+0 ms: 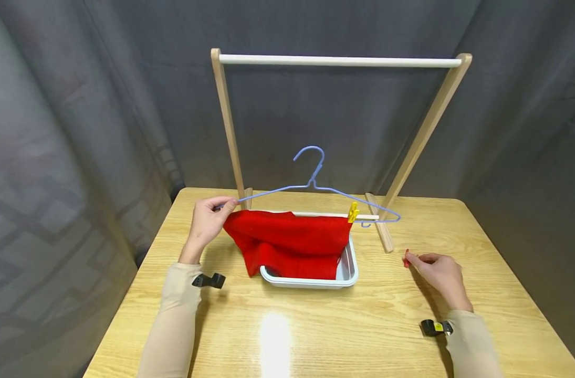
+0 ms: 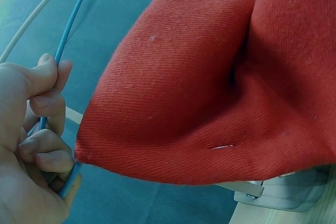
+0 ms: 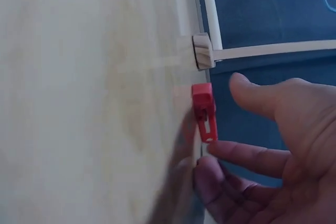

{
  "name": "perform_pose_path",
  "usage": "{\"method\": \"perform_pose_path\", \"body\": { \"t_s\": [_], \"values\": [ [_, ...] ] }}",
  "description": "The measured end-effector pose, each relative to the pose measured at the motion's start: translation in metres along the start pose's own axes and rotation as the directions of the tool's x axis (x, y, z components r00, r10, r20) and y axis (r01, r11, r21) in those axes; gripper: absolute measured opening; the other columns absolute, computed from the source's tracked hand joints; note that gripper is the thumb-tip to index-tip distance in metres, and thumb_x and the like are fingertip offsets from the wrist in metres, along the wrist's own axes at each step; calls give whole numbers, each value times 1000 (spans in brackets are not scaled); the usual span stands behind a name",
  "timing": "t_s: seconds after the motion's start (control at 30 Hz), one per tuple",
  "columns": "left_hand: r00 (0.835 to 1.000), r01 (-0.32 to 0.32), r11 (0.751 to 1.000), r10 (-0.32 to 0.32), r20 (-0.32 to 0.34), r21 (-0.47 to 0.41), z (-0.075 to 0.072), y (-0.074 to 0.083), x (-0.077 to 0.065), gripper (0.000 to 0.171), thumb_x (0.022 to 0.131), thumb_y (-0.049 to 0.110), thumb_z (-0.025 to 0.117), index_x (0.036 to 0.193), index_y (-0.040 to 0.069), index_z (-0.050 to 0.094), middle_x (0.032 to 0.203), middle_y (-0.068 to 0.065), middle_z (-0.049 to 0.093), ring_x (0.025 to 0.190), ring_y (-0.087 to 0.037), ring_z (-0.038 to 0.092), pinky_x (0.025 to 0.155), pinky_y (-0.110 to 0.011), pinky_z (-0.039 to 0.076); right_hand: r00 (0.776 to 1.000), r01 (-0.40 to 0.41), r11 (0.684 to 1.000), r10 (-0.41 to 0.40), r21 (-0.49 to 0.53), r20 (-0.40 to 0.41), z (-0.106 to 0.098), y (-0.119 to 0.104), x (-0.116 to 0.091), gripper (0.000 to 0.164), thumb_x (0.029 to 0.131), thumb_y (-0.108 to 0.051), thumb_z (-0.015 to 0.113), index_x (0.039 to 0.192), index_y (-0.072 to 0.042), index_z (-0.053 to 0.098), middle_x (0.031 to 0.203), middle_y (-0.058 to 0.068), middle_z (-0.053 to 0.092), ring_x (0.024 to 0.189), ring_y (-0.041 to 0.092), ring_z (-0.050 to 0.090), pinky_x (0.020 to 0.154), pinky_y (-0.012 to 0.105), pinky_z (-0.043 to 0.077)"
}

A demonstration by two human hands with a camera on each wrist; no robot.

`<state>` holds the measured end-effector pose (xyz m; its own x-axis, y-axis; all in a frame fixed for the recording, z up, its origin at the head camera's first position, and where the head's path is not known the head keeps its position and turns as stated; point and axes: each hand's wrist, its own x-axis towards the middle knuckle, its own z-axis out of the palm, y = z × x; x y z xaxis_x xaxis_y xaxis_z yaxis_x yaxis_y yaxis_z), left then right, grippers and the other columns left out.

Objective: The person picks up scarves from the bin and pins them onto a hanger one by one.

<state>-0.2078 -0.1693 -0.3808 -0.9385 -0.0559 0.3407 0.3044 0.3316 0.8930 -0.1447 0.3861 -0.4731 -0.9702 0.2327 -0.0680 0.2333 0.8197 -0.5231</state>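
Note:
A blue clothes hanger (image 1: 287,188) is held up by its left end in my left hand (image 1: 208,223), thumb and fingers curled round the wire. Red cloth (image 1: 292,231) hangs along its lower bar, and a yellow clothespin (image 1: 353,212) grips the cloth's right corner. The opposite corner meets the wire beside my left fingers (image 2: 50,150); whether they also hold the cloth is unclear. At the right, my right hand (image 1: 440,273) is at a red clothespin (image 3: 203,111) on the table. In the right wrist view the thumb stands apart from it and a fingertip is at its end.
Behind the cloth stands a wooden rack with a white top rod (image 1: 339,61) and a right foot (image 1: 382,228). A white basin (image 1: 311,283) sits under the cloth on the wooden table (image 1: 344,336). Part of another blue hook (image 1: 365,224) shows behind. Grey curtains (image 1: 344,115) surround the table.

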Motion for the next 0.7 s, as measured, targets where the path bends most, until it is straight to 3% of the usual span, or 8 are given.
{"method": "perform_pose_path", "body": {
  "t_s": [0.17, 0.33, 0.43, 0.6, 0.7],
  "values": [
    [1000, 7, 1000, -7, 0, -7, 0, -2, 0, 20, 99, 13, 77, 103, -6, 82, 93, -7, 78, 73, -4, 56, 64, -17, 45, 998, -30, 999, 31, -17, 58, -1, -9, 7, 75, 98, -65, 65, 115, 7, 77, 117, 28, 76, 100, 46, 70, 69, 40, 51],
    [1000, -3, 1000, 3, 11, -2, 0, -3, -1, 20, 100, 13, 76, 103, -6, 82, 97, -25, 77, 73, -5, 54, 64, -17, 43, 998, -54, 998, 55, -43, 33, 3, -15, 11, 76, 96, -64, 68, 115, 9, 74, 114, 30, 74, 90, 41, 68, 62, 33, 45],
    [1000, -6, 1000, 6, 5, -3, 0, -3, -1, 20, 99, 12, 75, 102, -6, 82, 97, -28, 76, 72, -5, 53, 63, -18, 42, 998, -65, 996, 67, -53, 21, 6, -16, 12, 77, 95, -66, 68, 118, 7, 71, 112, 30, 73, 83, 38, 66, 60, 34, 44],
    [1000, -8, 1000, 8, 8, 5, 0, -3, -2, 19, 100, 13, 75, 102, -5, 82, 95, -25, 76, 72, -5, 53, 64, -18, 43, 996, -89, 995, 90, -54, 20, 9, -14, 15, 73, 94, -65, 69, 122, 3, 68, 109, 29, 72, 78, 36, 63, 60, 38, 42],
    [1000, -1, 1000, 1, 10, 0, 0, -2, -3, 19, 99, 13, 76, 103, -5, 83, 90, -9, 77, 72, -5, 52, 63, -18, 42, 997, -81, 995, 82, -53, 14, 9, -12, 16, 67, 96, -60, 69, 121, 2, 69, 110, 30, 72, 78, 37, 63, 59, 38, 43]
  ]
}}
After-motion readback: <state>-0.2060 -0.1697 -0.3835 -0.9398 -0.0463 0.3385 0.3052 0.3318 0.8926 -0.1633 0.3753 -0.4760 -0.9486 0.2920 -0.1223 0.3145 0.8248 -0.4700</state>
